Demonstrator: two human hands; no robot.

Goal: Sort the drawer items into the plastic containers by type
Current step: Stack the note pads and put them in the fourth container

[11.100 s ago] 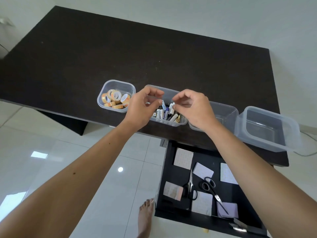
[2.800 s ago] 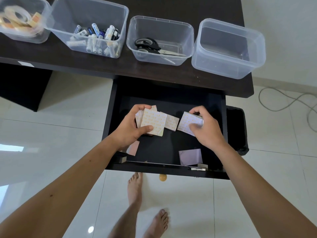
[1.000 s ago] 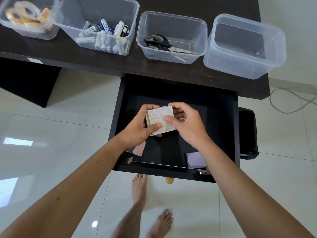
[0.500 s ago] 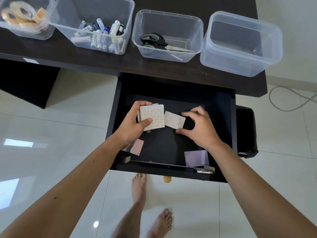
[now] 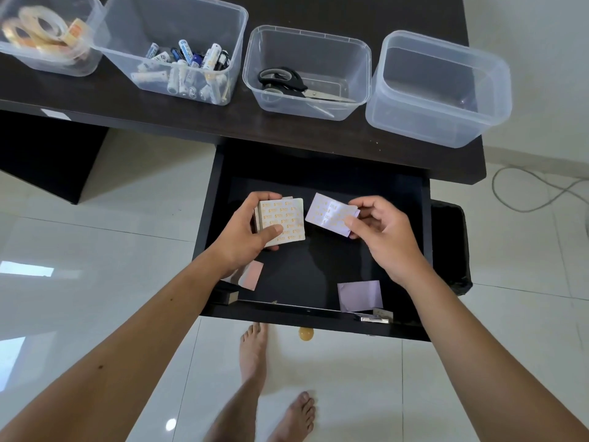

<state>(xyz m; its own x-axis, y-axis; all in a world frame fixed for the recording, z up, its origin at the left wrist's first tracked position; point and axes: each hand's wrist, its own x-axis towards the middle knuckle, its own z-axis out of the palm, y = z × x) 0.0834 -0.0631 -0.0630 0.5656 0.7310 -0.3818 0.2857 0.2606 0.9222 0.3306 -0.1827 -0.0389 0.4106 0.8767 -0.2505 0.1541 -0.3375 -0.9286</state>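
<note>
Over the open black drawer (image 5: 426, 237), my left hand (image 5: 245, 234) grips a small stack of sticky note pads (image 5: 282, 222) with orange print. My right hand (image 5: 379, 232) pinches another printed sticky note pad (image 5: 328, 213) just to the right of the stack, lifted off the drawer floor. A pink pad (image 5: 250, 275) lies at the drawer's front left and a lilac pad (image 5: 360, 295) at its front right. On the desk stand the tape container (image 5: 47, 36), the battery container (image 5: 178, 59), the scissors container (image 5: 306, 74) and an empty container (image 5: 439, 90).
A small dark block (image 5: 228, 296) sits at the drawer's front left corner and a metal clip (image 5: 376, 317) at the front right. The dark desk (image 5: 287, 129) overhangs the drawer. A black bin (image 5: 451, 247) stands to the right, a cable (image 5: 535, 193) lies on the floor, and my bare feet (image 5: 255, 355) are below.
My right hand has picked up the pad it was touching in the drawer and holds it beside the stack. My left hand keeps its stack almost still.
</note>
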